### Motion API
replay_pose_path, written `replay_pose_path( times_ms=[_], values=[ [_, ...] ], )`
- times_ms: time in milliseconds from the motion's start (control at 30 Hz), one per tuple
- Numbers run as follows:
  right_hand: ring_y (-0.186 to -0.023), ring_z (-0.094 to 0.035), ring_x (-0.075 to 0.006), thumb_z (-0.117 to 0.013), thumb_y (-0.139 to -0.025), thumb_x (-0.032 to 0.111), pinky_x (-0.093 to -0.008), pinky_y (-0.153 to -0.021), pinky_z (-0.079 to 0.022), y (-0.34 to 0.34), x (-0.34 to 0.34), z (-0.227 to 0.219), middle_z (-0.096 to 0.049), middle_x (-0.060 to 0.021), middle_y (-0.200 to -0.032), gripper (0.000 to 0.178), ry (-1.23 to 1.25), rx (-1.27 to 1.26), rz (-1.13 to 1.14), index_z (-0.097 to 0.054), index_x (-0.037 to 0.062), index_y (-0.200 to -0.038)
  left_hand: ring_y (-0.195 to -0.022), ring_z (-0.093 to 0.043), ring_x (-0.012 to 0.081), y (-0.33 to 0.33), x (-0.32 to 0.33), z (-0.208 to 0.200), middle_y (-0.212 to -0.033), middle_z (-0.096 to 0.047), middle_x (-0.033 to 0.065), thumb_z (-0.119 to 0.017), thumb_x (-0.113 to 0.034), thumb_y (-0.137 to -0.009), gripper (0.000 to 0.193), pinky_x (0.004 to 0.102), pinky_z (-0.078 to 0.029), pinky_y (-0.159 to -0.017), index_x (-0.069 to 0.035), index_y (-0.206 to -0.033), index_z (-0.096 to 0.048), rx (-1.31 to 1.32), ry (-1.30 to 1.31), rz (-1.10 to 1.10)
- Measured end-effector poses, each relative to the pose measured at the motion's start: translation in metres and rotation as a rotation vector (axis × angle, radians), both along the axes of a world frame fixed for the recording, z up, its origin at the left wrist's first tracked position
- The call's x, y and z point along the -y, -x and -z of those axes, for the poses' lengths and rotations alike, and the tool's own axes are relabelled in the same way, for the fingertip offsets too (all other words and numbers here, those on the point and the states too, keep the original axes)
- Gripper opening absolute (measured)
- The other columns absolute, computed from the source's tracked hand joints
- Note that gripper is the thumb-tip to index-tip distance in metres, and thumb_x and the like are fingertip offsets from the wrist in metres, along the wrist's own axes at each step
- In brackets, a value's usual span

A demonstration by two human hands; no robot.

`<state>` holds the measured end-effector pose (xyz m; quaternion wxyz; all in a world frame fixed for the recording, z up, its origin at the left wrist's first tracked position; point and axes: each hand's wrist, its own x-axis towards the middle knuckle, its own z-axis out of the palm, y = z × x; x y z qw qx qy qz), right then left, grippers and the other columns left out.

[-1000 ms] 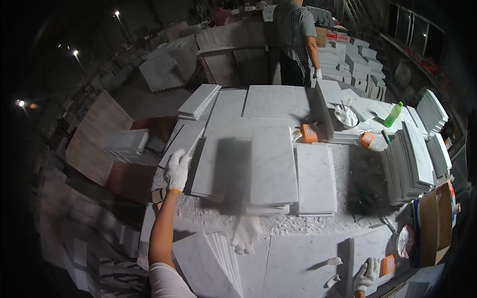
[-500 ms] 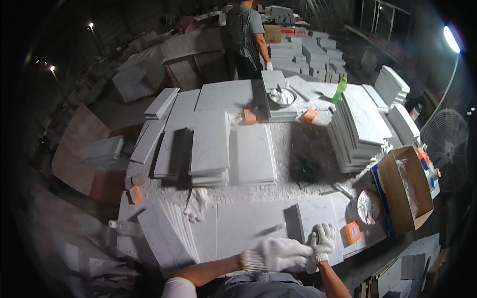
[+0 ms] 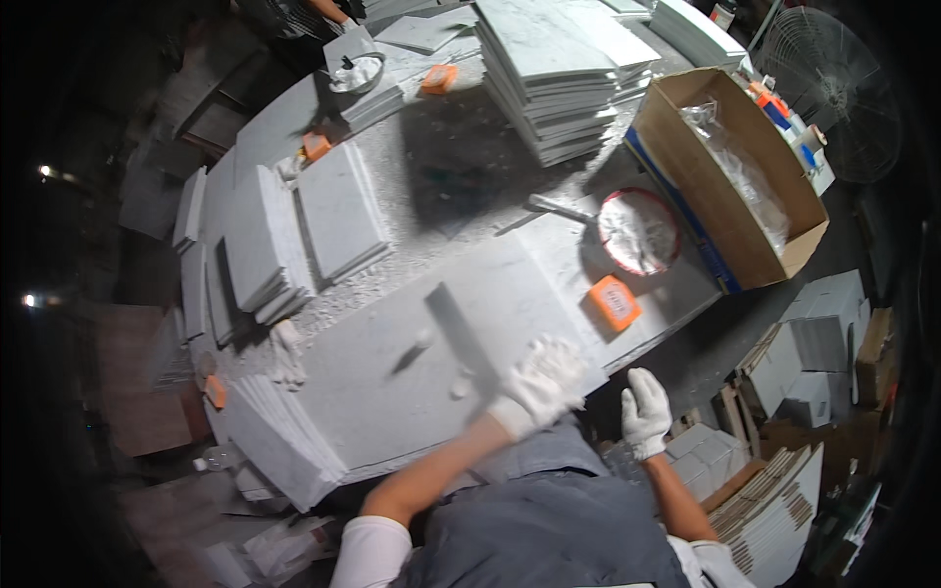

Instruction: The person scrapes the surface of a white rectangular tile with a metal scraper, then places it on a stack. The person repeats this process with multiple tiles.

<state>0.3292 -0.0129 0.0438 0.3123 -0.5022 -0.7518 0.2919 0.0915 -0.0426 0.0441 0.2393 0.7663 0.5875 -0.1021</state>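
Note:
Both my hands wear white knit gloves. My left hand (image 3: 541,382) lies over a pale marble slab (image 3: 510,294) at the table's near edge; its fingers look stretched out, somewhat blurred. My right hand (image 3: 645,412) is off the table to the right, fingers extended and thumb apart, touching nothing I can see. Left of my left hand are a small white upright piece (image 3: 423,337) and another white bit (image 3: 459,384). Right of the slab sit an orange box (image 3: 615,304) and a red-rimmed bowl (image 3: 639,232) of white paste, with a scraper-like tool (image 3: 562,208) beside it.
Stacked slabs (image 3: 549,69) rise at the back, with more stacks (image 3: 338,211) at left. An open carton (image 3: 676,167) holding clear plastic stands at right, before a fan (image 3: 833,93). A loose glove (image 3: 286,355) lies at left. Cardboard (image 3: 774,519) leans below right. Another person (image 3: 284,15) stands far left.
The view has swung right and down. My right hand has left the slab and moved past the table's edge. My left hand now lies over the slab.

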Motion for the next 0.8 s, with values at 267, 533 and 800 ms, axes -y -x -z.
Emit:
replay_pose_path(
  times_ms=[267,533,800],
  values=[
    [-0.118,-0.067,-0.0286,-0.064,-0.097,0.007,-0.0373,-0.104,-0.051,-0.046,0.017,0.047,-0.07,-0.0176,-0.127,0.03,0.199,-0.133,0.157,-0.069,0.0,-0.126,-0.159,-0.012,0.0337,0.123,-0.132,0.032,-0.172,-0.019,0.0137,-0.036,-0.062,-0.103,0.081,0.0524,0.0,-0.128,-0.008,-0.163,-0.028,-0.224,-0.367,-0.631],
    [-0.122,-0.065,-0.0234,-0.062,-0.1,0.009,-0.0338,-0.107,-0.049,-0.055,0.016,0.079,-0.069,-0.0144,-0.131,0.032,0.462,-0.162,0.199,-0.069,0.0025,-0.13,-0.155,-0.029,0.0345,-0.04,-0.025,-0.001,-0.163,-0.04,0.0174,-0.049,-0.065,-0.096,0.076,0.0562,-0.021,-0.125,-0.017,-0.156,-0.044,0.101,-0.11,0.106],
    [-0.112,-0.067,-0.0159,-0.061,-0.103,0.005,-0.0312,-0.102,-0.053,-0.041,0.0,0.079,-0.071,-0.0101,-0.124,0.035,0.508,-0.254,0.225,-0.062,-0.0032,-0.137,-0.141,-0.044,0.0431,0.022,0.01,0.028,-0.15,-0.055,0.0111,-0.046,-0.072,-0.093,0.077,0.0561,-0.036,-0.115,-0.015,-0.144,-0.056,-0.13,-0.144,-0.074]
  ],
)
